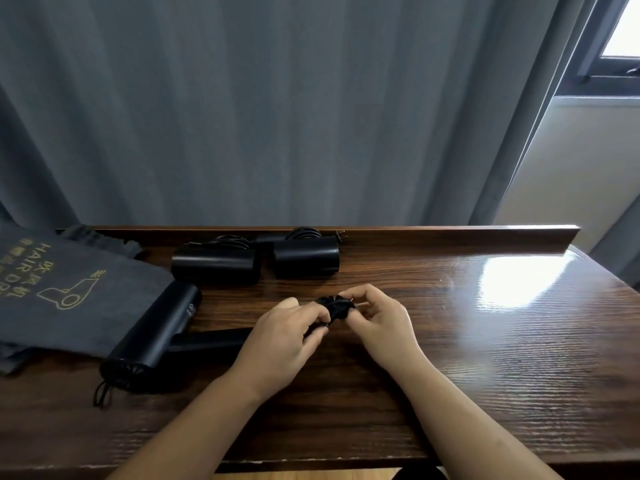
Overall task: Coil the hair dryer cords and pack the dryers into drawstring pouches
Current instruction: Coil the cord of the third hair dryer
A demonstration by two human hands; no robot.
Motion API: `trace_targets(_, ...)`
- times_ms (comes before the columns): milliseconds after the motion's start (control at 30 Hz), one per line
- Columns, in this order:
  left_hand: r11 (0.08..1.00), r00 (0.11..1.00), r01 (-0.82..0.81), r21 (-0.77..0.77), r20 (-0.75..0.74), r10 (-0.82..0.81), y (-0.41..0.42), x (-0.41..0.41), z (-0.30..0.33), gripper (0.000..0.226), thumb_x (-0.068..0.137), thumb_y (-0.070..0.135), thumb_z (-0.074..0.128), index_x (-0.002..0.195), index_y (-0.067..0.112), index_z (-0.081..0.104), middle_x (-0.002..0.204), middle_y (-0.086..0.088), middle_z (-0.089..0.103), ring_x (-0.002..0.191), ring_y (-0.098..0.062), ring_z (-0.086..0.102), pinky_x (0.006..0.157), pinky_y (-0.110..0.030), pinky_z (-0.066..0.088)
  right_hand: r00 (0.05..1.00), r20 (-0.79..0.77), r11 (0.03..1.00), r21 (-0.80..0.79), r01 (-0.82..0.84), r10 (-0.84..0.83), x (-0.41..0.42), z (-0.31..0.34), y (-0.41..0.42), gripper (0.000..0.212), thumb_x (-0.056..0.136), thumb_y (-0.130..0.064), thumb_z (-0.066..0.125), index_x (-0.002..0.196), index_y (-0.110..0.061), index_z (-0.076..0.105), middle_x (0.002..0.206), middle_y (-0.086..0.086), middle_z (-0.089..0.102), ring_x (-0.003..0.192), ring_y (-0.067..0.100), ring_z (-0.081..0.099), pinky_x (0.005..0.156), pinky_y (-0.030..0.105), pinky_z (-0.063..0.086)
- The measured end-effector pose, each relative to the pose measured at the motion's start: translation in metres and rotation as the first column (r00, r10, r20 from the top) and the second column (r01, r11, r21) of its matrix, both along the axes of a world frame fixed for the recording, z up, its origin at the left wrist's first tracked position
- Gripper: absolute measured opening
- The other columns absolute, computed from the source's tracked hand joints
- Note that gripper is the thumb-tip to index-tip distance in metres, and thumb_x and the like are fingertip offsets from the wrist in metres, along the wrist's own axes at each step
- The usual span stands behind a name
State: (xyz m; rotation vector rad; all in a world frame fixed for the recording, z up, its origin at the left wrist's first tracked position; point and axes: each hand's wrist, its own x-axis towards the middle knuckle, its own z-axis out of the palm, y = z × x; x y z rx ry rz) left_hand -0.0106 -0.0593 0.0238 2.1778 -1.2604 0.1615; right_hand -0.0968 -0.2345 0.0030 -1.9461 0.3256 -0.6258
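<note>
A black hair dryer (152, 336) lies on the wooden table (485, 358), its barrel angled toward the near left and its handle running right under my left hand (284, 344). Between both hands sits a small bundle of coiled black cord (336, 306). My left hand grips the bundle from the left, while my right hand (377, 320) pinches it from the right. Two more black dryers (214, 265) (306, 258) lie at the back with their cords behind them. A grey drawstring pouch (65, 299) with gold print lies at the left.
A raised wooden ledge (450, 237) runs along the table's far edge, with a grey curtain (277, 116) behind it. A window (620, 36) is at the top right. A black drawstring loop (102, 393) lies near the dryer's rear end.
</note>
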Motion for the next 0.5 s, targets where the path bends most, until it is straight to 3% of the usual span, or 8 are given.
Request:
trace_targets(167, 1.0, 0.993, 0.024, -0.019, -0.114, -0.026, 0.004, 0.004, -0.001, 0.023, 0.096, 0.032, 0.062, 0.118, 0.041, 0.061, 0.101, 0.017, 0.057, 0.097, 0.0, 0.057, 0.087, -0.025, 0.051, 0.994, -0.006, 0.989, 0.105, -0.105, 0.106, 0.0, -0.002, -0.006, 0.032, 0.091, -0.004, 0.065, 0.103, -0.033, 0.073, 0.103, -0.008, 0.074, 0.094, 0.015, 0.069, 0.085, 0.029, 0.057)
trace_targets(267, 0.999, 0.982, 0.031, -0.043, -0.184, -0.039, 0.01, 0.008, 0.002, 0.025, 0.097, 0.024, 0.062, 0.115, 0.041, 0.063, 0.106, 0.019, 0.057, 0.103, 0.003, 0.057, 0.092, -0.02, 0.049, 0.972, 0.002, 0.938, 0.264, -0.225, 0.233, 0.0, -0.003, -0.013, 0.029, 0.093, -0.004, 0.067, 0.107, -0.028, 0.072, 0.107, 0.0, 0.073, 0.096, 0.02, 0.068, 0.089, 0.035, 0.056)
trace_targets(367, 0.995, 0.959, 0.03, -0.099, -0.279, -0.056, 0.017, 0.012, 0.006, 0.03, 0.098, 0.014, 0.06, 0.11, 0.041, 0.063, 0.105, 0.018, 0.065, 0.104, 0.0, 0.063, 0.089, -0.019, 0.05, 0.948, -0.003, 0.888, 0.351, -0.297, 0.318, 0.0, -0.002, -0.015, 0.027, 0.094, -0.007, 0.068, 0.108, -0.03, 0.071, 0.097, 0.001, 0.072, 0.091, 0.015, 0.065, 0.088, 0.031, 0.053)
trace_targets(500, 0.989, 0.918, 0.039, -0.145, -0.386, -0.093, 0.026, 0.016, 0.013, 0.034, 0.099, 0.006, 0.056, 0.108, 0.038, 0.061, 0.094, 0.016, 0.066, 0.096, -0.004, 0.066, 0.081, -0.013, 0.049, 0.948, -0.006, 0.897, 0.323, -0.3, 0.319, 0.002, -0.004, -0.014, 0.024, 0.094, -0.012, 0.069, 0.108, -0.031, 0.072, 0.103, -0.001, 0.072, 0.1, 0.024, 0.066, 0.101, 0.045, 0.053)
